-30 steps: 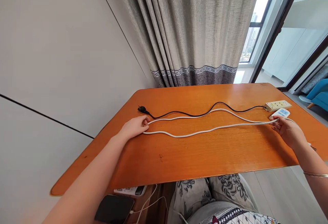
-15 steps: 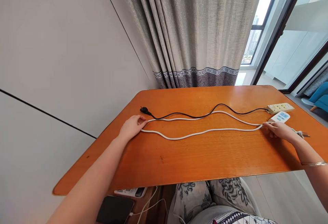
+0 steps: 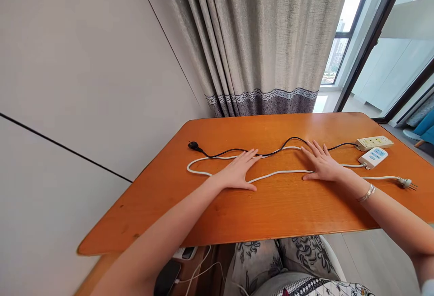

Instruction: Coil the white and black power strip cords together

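Observation:
A white cable (image 3: 281,172) lies in a long loop across the orange table (image 3: 271,210), ending in a white and blue power strip (image 3: 373,157) and a plug (image 3: 406,183) at the right. My left hand (image 3: 238,171) lies flat on the table, fingers stretched out over the cable's middle. Flat as well, my right hand (image 3: 321,162) covers the cable further right, fingers spread. A black cable (image 3: 271,151) runs behind both hands from a black plug (image 3: 193,145) to a cream power strip (image 3: 374,142).
A grey curtain (image 3: 257,38) hangs behind the table and a plain wall (image 3: 84,70) stands at the left. Glass doors (image 3: 389,47) are at the right. Below the table edge lie a dark phone (image 3: 166,278), thin white wires and my patterned lap.
Both hands let go of the white cable's ends and moved inward to its middle, where they now lie flat. The cable's loop and plug rest on the table.

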Action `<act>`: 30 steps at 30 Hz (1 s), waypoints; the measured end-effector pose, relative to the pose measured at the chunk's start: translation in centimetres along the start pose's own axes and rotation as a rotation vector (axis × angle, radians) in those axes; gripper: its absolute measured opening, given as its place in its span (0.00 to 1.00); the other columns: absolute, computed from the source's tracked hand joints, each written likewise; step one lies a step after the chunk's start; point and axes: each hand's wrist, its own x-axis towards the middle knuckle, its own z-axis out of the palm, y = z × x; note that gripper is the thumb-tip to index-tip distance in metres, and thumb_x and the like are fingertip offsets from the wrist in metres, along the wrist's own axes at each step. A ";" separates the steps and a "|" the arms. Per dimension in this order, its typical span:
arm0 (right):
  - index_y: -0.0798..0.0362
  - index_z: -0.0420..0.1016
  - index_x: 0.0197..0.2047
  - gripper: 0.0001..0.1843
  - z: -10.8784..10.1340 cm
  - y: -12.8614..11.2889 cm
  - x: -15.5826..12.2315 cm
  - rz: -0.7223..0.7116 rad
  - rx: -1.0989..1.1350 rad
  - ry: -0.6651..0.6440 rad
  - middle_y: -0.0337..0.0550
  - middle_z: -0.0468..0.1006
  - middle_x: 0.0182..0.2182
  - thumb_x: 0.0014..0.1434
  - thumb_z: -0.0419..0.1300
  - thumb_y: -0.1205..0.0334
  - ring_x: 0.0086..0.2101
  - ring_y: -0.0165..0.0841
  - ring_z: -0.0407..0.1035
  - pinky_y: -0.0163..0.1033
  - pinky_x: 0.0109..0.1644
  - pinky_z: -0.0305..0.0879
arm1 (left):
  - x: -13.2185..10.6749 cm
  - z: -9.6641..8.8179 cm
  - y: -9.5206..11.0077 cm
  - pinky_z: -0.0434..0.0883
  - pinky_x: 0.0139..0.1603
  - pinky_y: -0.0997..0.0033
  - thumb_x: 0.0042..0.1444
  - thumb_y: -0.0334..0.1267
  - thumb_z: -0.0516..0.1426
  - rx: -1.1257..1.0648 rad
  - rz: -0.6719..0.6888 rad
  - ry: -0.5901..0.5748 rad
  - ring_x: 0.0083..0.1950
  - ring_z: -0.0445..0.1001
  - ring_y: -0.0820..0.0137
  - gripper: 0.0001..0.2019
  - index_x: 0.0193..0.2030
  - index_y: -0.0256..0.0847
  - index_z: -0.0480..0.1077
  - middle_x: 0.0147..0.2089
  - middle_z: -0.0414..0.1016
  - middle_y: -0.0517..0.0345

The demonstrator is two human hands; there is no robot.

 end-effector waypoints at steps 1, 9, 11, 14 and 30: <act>0.55 0.44 0.76 0.62 0.1 0.4 0.9 0.058 -0.008 -0.018 0.66 0.42 0.74 0.52 0.58 0.26 0.72 0.63 0.35 0.72 0.69 0.37 | 0.3 0.3 -0.2 0.44 0.76 0.49 0.47 0.67 0.62 0.004 -0.036 0.004 0.79 0.41 0.50 0.56 0.76 0.39 0.48 0.79 0.39 0.39; 0.55 0.65 0.65 0.26 -1.4 1.3 3.9 0.266 0.041 -0.099 0.59 0.73 0.57 0.69 0.50 0.53 0.57 0.46 0.69 0.46 0.60 0.63 | 0.8 -0.5 -2.6 0.60 0.69 0.49 0.62 0.52 0.56 0.056 -0.261 0.060 0.67 0.67 0.50 0.32 0.66 0.32 0.64 0.65 0.70 0.37; 0.54 0.67 0.62 0.22 -1.8 1.1 3.8 0.293 0.094 -0.164 0.56 0.74 0.56 0.68 0.51 0.56 0.55 0.42 0.71 0.42 0.58 0.64 | 0.9 -0.7 -2.4 0.66 0.63 0.52 0.63 0.50 0.56 0.082 -0.263 0.073 0.61 0.71 0.51 0.25 0.60 0.35 0.69 0.59 0.74 0.40; 0.53 0.70 0.58 0.21 -2.5 0.9 3.4 0.313 0.108 -0.236 0.53 0.76 0.55 0.64 0.55 0.58 0.52 0.41 0.73 0.40 0.53 0.65 | 1.0 -0.9 -1.9 0.71 0.54 0.58 0.64 0.44 0.54 0.139 -0.271 0.044 0.53 0.75 0.55 0.14 0.49 0.38 0.73 0.50 0.75 0.45; 0.52 0.76 0.34 0.16 -7.0 3.9 -1.4 0.304 0.233 -0.433 0.50 0.81 0.35 0.59 0.56 0.49 0.35 0.41 0.74 0.40 0.37 0.63 | -0.5 -3.8 -4.7 0.67 0.42 0.62 0.68 0.47 0.45 0.130 -0.716 0.156 0.49 0.78 0.52 0.17 0.51 0.40 0.69 0.48 0.80 0.44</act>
